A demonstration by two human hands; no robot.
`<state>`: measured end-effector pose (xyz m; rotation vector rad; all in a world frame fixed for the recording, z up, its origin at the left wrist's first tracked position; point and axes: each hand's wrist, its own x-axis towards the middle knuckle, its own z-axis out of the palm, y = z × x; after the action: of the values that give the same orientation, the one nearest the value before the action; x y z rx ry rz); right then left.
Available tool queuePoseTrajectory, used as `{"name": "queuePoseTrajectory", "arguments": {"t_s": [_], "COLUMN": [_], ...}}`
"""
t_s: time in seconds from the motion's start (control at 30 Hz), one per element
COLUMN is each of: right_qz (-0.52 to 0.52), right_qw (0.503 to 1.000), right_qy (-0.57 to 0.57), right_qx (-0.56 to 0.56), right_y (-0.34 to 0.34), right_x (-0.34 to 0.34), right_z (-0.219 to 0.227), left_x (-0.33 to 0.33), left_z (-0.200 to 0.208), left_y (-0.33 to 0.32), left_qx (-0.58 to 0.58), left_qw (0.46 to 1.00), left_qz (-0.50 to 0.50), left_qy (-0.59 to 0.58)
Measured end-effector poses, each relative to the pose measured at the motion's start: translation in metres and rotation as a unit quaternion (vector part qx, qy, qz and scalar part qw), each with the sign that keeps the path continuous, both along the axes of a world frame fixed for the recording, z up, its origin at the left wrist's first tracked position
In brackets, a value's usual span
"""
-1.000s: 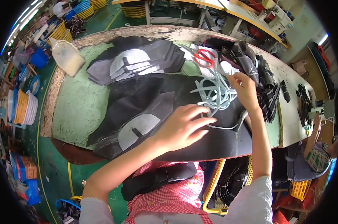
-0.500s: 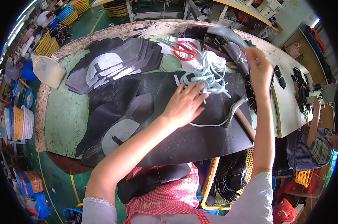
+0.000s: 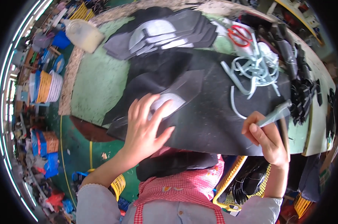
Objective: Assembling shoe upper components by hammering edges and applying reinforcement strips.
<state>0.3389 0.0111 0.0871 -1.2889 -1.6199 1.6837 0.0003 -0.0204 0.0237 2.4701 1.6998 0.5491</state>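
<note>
Near right, your right hand [image 3: 268, 141] pinched a pale strip [image 3: 275, 114] that slanted up and away to the right, while near left your left hand [image 3: 142, 128] spread wide, holding nothing, over a half-round patch [image 3: 173, 104], contact unclear. Beyond, far right, lay a tangle of pale blue strips [image 3: 264, 71] whose loose loops could have knotted if one strand were tugged hard.

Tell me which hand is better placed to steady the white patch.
Left, probably: the left hand is at the white patch, spread and seemingly empty; the right hand holds a pale strip, farther off.
</note>
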Motion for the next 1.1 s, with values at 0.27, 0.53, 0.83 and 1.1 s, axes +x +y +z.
{"name": "queuePoseTrajectory", "arguments": {"t_s": [0.27,0.53,0.83,1.1], "right_qz": [0.039,0.055,0.071,0.067], "right_qw": [0.990,0.989,0.956,0.976], "right_qy": [-0.099,-0.132,-0.183,-0.138], "right_qx": [0.094,0.033,0.218,0.155], "right_y": [0.001,-0.009,0.002,0.003], "right_x": [-0.063,-0.102,-0.165,-0.161], "right_z": [-0.002,-0.014,-0.060,-0.057], "left_x": [0.026,-0.054,-0.071,-0.071], "left_z": [-0.046,-0.041,-0.068,-0.069], "left_y": [-0.033,-0.055,-0.058,-0.056], "left_qx": [-0.043,-0.050,-0.005,0.031], "left_qw": [0.968,0.985,0.980,0.978], "left_qz": [-0.185,-0.100,-0.143,-0.132], "left_qy": [-0.162,-0.129,-0.139,-0.161]}}
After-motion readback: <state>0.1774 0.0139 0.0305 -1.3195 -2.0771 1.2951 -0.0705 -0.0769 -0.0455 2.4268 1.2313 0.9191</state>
